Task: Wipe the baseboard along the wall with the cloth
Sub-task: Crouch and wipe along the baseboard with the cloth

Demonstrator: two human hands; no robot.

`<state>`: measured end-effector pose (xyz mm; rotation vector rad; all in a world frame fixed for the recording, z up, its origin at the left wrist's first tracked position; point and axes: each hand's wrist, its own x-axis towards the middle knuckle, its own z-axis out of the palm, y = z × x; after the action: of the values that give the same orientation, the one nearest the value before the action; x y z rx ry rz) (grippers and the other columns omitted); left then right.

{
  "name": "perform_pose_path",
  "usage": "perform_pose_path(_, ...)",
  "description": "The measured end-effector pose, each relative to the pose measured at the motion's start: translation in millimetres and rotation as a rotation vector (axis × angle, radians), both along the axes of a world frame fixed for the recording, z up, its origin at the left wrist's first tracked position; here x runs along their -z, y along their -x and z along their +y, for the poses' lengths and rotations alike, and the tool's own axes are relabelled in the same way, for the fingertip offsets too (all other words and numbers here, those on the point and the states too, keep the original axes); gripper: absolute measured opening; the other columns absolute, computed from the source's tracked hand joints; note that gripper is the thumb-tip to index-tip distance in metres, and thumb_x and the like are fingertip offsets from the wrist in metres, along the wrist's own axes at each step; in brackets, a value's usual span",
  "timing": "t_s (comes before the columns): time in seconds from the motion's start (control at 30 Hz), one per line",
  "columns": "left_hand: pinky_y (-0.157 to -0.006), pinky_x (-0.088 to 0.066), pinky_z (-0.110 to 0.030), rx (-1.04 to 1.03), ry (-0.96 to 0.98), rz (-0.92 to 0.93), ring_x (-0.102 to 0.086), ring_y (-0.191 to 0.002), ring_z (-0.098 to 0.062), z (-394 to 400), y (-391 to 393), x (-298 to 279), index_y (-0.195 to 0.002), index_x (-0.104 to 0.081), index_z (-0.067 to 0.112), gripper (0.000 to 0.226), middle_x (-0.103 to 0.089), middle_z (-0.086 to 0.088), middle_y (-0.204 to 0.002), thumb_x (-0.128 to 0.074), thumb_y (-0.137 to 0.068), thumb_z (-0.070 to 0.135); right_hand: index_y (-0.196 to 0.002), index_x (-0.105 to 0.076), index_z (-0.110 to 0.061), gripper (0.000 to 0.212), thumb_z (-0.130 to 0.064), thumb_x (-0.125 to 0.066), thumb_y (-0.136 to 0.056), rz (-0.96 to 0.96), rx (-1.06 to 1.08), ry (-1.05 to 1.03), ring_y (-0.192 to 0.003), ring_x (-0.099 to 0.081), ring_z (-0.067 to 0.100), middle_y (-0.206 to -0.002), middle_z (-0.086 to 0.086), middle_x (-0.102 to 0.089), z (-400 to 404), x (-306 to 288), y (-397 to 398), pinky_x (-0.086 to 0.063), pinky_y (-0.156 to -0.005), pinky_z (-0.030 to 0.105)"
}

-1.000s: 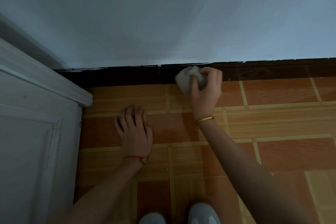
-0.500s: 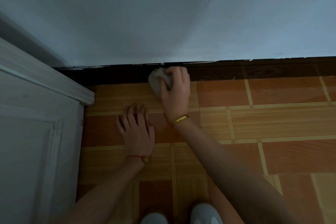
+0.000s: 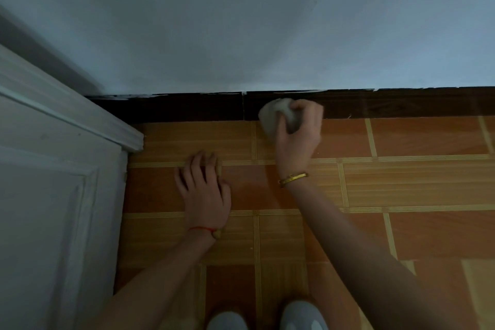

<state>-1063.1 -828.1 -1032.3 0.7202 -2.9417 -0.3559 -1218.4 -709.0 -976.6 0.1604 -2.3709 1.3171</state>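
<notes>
The right hand (image 3: pixel 297 139), its grip clamped on the cloth (image 3: pixel 276 115), presses the baseboard (image 3: pixel 401 104), which runs from 9 to 3 o'clock.

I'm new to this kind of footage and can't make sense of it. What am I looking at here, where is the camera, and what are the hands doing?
There is no machine here: a person wears a camera on the head, looking forward and down, so you see their own two arms. The right hand grips a bunched pale cloth and presses it against the dark baseboard at the foot of the wall, just right of a joint in the board. The left hand rests flat on the tiled floor, fingers spread, apparently for support. A white panelled door stands at the left. The pale shoes at the bottom edge are the person's own.
</notes>
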Motion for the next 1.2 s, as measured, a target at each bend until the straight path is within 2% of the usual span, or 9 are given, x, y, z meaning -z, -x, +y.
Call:
perform_pose_path(0.13,-0.118,-0.016,-0.062,0.0,0.005,0.024,-0.035,-0.14,-0.036,0,0,2,-0.144,-0.044,0.013,0.055,-0.041,-0.015,-0.147,-0.039,-0.091,0.026,-0.095,-0.057,-0.006,0.032,0.011,-0.064,-0.069,-0.094,-0.141,-0.209,-0.092,-0.046,0.023,-0.101,0.009,-0.052,7,22,1,-0.041,-0.078,0.028)
perform_pose_path(0.2,-0.119,-0.016,-0.062,-0.002,0.001,0.036,-0.035,-0.14,-0.036,0,0,3,-0.143,-0.044,0.012,0.054,-0.041,-0.015,-0.147,-0.038,-0.091,0.026,-0.096,-0.056,-0.007,0.032,0.011,-0.063,-0.07,-0.143,-0.103,-0.245,-0.093,-0.046,0.024,-0.101,0.009,-0.052,26,31,6,-0.044,-0.079,0.033)
perform_pose_path(0.37,-0.12,-0.015,-0.061,-0.005,0.014,0.033,-0.034,-0.141,-0.036,1,-1,4,-0.143,-0.044,0.012,0.053,-0.041,-0.015,-0.148,-0.039,-0.092,0.026,-0.098,-0.057,-0.004,0.028,0.009,-0.063,-0.073,-0.179,0.065,-0.262,-0.092,-0.049,0.027,-0.102,0.013,-0.054,59,37,19,-0.036,-0.077,0.024)
perform_pose_path(0.47,-0.12,-0.014,-0.061,-0.008,0.023,0.034,-0.033,-0.142,-0.036,2,0,5,-0.143,-0.044,0.012,0.054,-0.04,-0.016,-0.148,-0.04,-0.091,0.025,-0.098,-0.056,-0.005,0.028,0.008,-0.063,-0.074,-0.212,0.12,-0.199,-0.092,-0.048,0.025,-0.103,0.012,-0.053,52,35,17,-0.037,-0.077,0.026)
perform_pose_path(0.57,-0.119,-0.015,-0.063,-0.033,0.008,0.04,-0.033,-0.142,-0.036,4,1,6,-0.142,-0.045,0.012,0.054,-0.041,-0.016,-0.147,-0.039,-0.089,0.023,-0.098,-0.057,-0.004,0.028,0.008,-0.064,-0.074,-0.177,-0.058,-0.254,-0.094,-0.05,0.026,-0.101,0.012,-0.053,38,35,9,-0.042,-0.078,0.031)
perform_pose_path(0.63,-0.118,-0.016,-0.065,-0.083,-0.023,0.057,-0.034,-0.142,-0.036,10,5,4,-0.14,-0.046,0.012,0.055,-0.042,-0.015,-0.146,-0.036,-0.088,0.021,-0.099,-0.058,-0.005,0.029,0.008,-0.065,-0.074,-0.157,-0.17,-0.295,-0.094,-0.05,0.026,-0.101,0.012,-0.054,30,36,6,-0.041,-0.079,0.028)
perform_pose_path(0.77,-0.119,-0.013,-0.066,-0.051,-0.127,0.116,-0.034,-0.141,-0.033,28,24,-4,-0.138,-0.048,0.014,0.054,-0.044,-0.011,-0.145,-0.036,-0.086,0.022,-0.099,-0.059,-0.004,0.029,0.007,-0.065,-0.073,-0.146,-0.247,-0.385,-0.093,-0.05,0.028,-0.101,0.014,-0.055,37,35,10,-0.042,-0.079,0.03)
perform_pose_path(1.03,-0.116,-0.022,-0.066,0.15,-0.172,0.057,-0.036,-0.14,-0.034,58,46,-7,-0.14,-0.049,0.015,0.053,-0.045,-0.011,-0.146,-0.036,-0.09,0.028,-0.1,-0.057,-0.001,0.025,0.007,-0.06,-0.076,-0.2,0.06,-0.414,-0.1,-0.051,0.036,-0.107,0.02,-0.054,107,30,35,-0.044,-0.083,0.039)
perform_pose_path(1.2,-0.117,-0.016,-0.069,0.177,-0.141,0.005,-0.031,-0.142,-0.033,74,46,0,-0.139,-0.049,0.016,0.053,-0.042,-0.013,-0.148,-0.038,-0.089,0.03,-0.099,-0.056,-0.001,0.025,0.006,-0.06,-0.075,-0.225,0.033,-0.419,-0.095,-0.051,0.033,-0.105,0.017,-0.054,94,30,31,-0.047,-0.079,0.041)
